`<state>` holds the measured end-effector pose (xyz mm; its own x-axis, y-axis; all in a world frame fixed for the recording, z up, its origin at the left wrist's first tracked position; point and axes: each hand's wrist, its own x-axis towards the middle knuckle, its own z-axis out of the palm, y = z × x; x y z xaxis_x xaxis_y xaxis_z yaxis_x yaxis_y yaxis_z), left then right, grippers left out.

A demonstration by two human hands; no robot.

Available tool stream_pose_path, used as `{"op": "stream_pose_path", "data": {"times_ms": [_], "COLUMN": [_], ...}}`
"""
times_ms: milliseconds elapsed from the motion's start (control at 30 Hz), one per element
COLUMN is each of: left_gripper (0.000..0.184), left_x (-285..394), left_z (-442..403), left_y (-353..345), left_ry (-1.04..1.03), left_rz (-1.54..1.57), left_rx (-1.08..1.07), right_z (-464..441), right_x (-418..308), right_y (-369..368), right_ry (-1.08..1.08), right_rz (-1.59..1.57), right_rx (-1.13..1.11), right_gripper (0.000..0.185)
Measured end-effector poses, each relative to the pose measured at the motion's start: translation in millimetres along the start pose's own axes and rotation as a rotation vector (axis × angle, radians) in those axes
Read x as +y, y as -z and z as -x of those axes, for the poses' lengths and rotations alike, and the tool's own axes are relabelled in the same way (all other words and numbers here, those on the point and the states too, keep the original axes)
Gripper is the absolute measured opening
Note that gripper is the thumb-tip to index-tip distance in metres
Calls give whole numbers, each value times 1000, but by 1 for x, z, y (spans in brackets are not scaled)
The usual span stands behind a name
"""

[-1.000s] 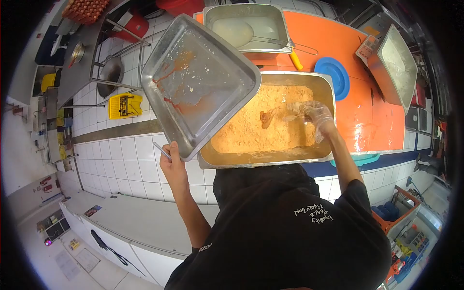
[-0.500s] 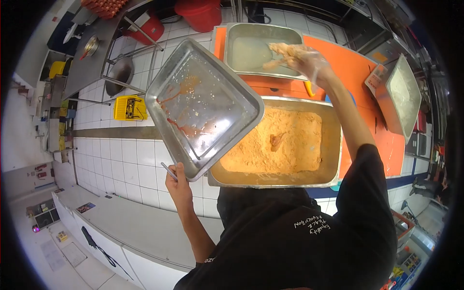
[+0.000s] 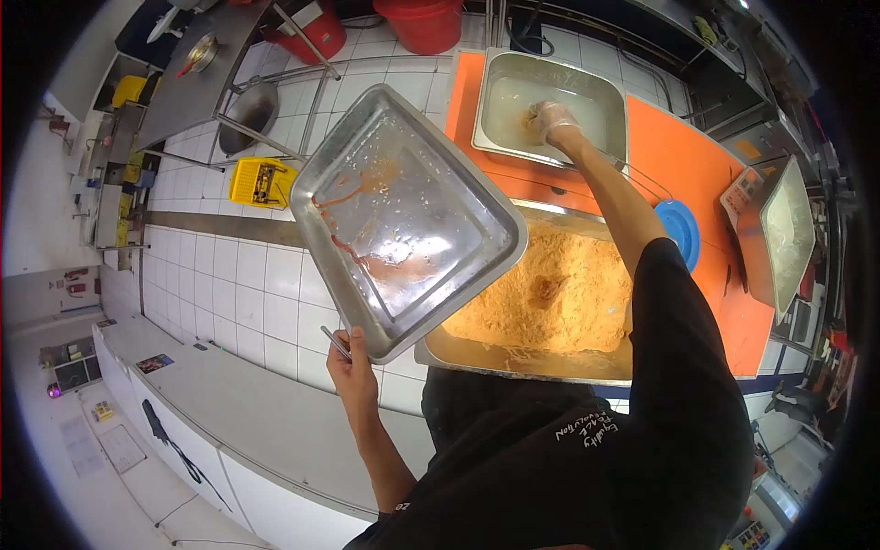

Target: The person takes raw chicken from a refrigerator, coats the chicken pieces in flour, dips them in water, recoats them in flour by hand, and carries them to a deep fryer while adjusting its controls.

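My left hand point(image 3: 353, 364) grips the lower corner of a tilted rectangular metal tray point(image 3: 435, 197) smeared with red and orange residue. A thin metal handle-like piece point(image 3: 335, 342) juts out beside its thumb. My right hand point(image 3: 555, 122), in a clear plastic glove, reaches into a metal pan point(image 3: 612, 128) of cloudy liquid. Its fingers are closed around a flour-coated piece of food point(image 3: 529, 121), partly hidden at the liquid. Nearer my body, a larger metal pan point(image 3: 486, 356) holds orange-yellow breading flour point(image 3: 587, 284), with a darker piece point(image 3: 545, 291) in its middle.
Both pans stand on an orange tabletop point(image 3: 720, 302). A blue round strainer point(image 3: 676, 234) lies right of my forearm, and a white-dusted metal container point(image 3: 779, 234) is at the far right. A yellow basket point(image 3: 261, 181) and red buckets point(image 3: 419, 23) are beyond the tray.
My right hand has gone down into the liquid with the coated food, from above that pan. My left hand still holds the tray. The whole view has shifted.
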<state>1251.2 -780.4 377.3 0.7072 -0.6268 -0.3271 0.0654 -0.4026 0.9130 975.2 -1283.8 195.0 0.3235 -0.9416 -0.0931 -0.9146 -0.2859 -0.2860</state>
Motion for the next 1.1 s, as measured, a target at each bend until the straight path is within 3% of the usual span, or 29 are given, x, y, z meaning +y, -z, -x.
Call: {"op": "stream_pose_path", "data": {"times_ms": [100,167,300,367,500,567,600,667,767,933,1000,1100], "left_gripper": [40,40,40,40,39,38,38,36,35,34,35,36], "left_x": [0,-3,0,4,4,7,7,7,14,14,10,6], "left_z": [-4,-7,-7,-5,-4,0,1,1,6,12,11,10], "left_y": [0,-3,-1,-6,-3,-1,-3,-6,-7,-4,-4,-3], "left_ry": [-2,-26,-47,-54,-80,-48,-54,-59,-79,-78,-88,-83], "left_rz": [-14,-30,-12,-22,8,27,26,33,15,-3,-3,39], "left_rx": [0,4,-12,-18,-35,-47,-51,-37,-43,-51,-60,-55], "right_z": [3,16,12,30,53,38,42,51,73,73,72,83], "right_x": [-1,-12,9,11,-9,14,16,16,7,12,23,26], "right_y": [3,29,20,34,70,47,47,53,78,93,97,125], "right_ry": [51,-84,-116,-149,-220,-189,-189,-196,-194,-250,62,129], "right_rz": [9,-179,-506,-1361,-1356,-1072,-1075,-1368,-1259,-1328,-1384,-1542], "right_rx": [18,-163,-235,-232,-177,-74,-66,-141,-71,-155,-68,-226], "right_gripper": [30,32,40,37,21,9,9,8,6,21,27,39]}}
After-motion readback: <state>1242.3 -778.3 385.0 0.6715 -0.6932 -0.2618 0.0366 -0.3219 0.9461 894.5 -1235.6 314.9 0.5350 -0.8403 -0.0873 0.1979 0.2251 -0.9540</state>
